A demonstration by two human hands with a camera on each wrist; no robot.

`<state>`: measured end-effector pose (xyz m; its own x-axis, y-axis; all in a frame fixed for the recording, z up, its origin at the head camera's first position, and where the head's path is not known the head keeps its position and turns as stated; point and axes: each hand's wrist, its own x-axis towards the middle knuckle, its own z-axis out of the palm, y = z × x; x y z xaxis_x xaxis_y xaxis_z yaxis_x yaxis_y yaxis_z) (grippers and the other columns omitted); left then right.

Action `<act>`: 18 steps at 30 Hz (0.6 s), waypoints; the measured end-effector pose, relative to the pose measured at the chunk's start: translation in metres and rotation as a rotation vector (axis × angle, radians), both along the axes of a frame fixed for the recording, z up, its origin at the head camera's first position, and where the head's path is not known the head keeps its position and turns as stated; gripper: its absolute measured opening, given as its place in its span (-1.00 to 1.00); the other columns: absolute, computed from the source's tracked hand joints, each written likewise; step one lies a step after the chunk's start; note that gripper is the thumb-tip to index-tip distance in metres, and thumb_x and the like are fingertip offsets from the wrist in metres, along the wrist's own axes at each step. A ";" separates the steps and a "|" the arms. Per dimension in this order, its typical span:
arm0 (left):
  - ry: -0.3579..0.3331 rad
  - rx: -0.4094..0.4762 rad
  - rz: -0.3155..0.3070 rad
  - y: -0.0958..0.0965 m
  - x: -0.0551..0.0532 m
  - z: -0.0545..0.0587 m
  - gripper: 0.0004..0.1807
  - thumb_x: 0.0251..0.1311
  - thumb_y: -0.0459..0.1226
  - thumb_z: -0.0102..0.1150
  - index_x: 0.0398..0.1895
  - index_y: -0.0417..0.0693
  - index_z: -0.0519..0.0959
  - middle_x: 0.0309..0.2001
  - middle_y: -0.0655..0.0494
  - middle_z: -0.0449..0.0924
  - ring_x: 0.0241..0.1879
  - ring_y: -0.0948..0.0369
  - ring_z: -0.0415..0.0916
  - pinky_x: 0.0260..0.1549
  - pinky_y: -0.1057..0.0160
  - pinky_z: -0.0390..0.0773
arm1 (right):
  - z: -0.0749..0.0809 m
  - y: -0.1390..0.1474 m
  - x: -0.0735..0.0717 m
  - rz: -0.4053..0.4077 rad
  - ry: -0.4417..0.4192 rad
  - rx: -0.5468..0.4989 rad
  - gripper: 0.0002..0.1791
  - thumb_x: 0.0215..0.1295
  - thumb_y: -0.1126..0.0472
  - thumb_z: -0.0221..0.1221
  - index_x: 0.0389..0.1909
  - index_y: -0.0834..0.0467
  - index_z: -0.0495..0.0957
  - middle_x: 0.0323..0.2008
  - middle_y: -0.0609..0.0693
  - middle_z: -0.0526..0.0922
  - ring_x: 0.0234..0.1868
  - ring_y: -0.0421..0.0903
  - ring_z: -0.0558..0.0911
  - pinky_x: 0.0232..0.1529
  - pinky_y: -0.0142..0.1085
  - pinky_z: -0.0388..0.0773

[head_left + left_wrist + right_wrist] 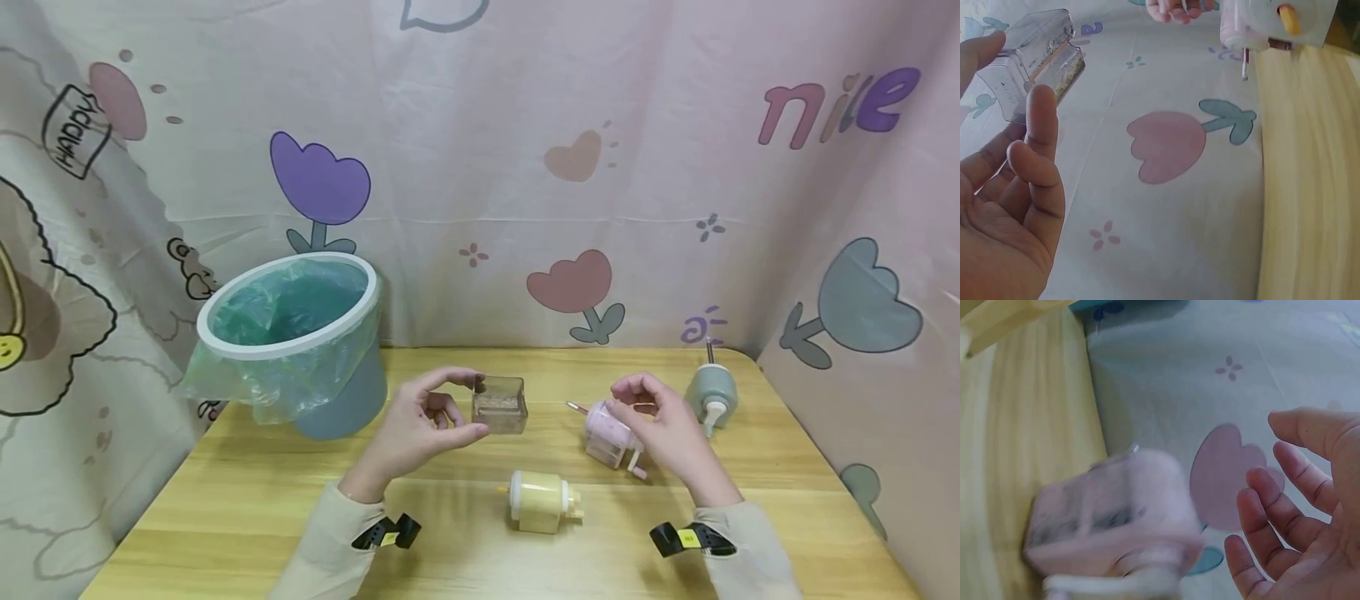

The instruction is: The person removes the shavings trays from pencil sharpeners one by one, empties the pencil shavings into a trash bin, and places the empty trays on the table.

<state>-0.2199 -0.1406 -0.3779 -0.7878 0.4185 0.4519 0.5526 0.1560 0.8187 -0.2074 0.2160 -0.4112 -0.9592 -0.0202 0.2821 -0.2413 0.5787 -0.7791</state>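
Note:
My left hand (416,429) pinches a clear, smoky plastic shavings drawer (500,408) between thumb and fingers, above the table. Inside the drawer (1038,56), pale brown pencil shavings show in the left wrist view. My right hand (663,429) is beside a pink crank pencil sharpener (609,435), overlapping it in the head view. Seen from the right wrist, its fingers (1288,519) are loosely bent with nothing between them, apart from the pink sharpener (1110,512). A pencil sticks out of that sharpener's front, toward the left.
A yellow sharpener (540,502) lies on the wooden table (450,550) nearer to me, its pencil tip pointing left. The grey sharpener (712,392) stands at the back right with a pencil in it. At the back left is a bin (341,408) lined with a green bag.

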 end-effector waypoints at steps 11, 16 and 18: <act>0.064 -0.065 0.109 -0.038 0.000 0.012 -0.38 0.08 -0.38 0.65 0.25 0.01 0.66 0.06 -0.02 0.69 -0.55 0.27 0.60 -0.58 0.34 0.57 | 0.040 -0.032 -0.021 0.161 0.006 0.073 -0.78 0.50 0.07 0.34 0.01 0.07 0.63 -0.09 -0.04 0.76 -0.01 -0.12 0.68 0.16 -0.18 0.65; 0.072 -0.090 0.165 -0.054 0.002 0.019 -0.35 0.07 -0.35 0.67 0.27 0.11 0.65 -0.01 0.03 0.68 -0.55 0.25 0.60 -0.59 0.31 0.58 | 0.056 -0.051 -0.035 0.256 -0.007 0.078 -0.79 0.50 0.06 0.34 0.01 0.06 0.63 -0.11 -0.05 0.76 -0.03 -0.13 0.68 0.13 -0.21 0.65; 0.075 -0.104 0.188 -0.060 0.003 0.022 -0.34 0.08 -0.34 0.67 0.28 0.12 0.64 -0.14 0.05 0.70 -0.56 0.25 0.60 -0.60 0.30 0.58 | 0.061 -0.060 -0.041 0.289 -0.025 0.069 -0.78 0.50 0.06 0.34 0.01 0.06 0.63 -0.11 -0.04 0.75 -0.04 -0.13 0.68 0.12 -0.23 0.65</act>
<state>-0.2171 -0.2002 -0.3562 -0.8221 0.3148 0.4744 0.5646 0.3437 0.7504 -0.2488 0.1564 -0.3503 -0.9175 -0.3122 0.2464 -0.3848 0.5407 -0.7480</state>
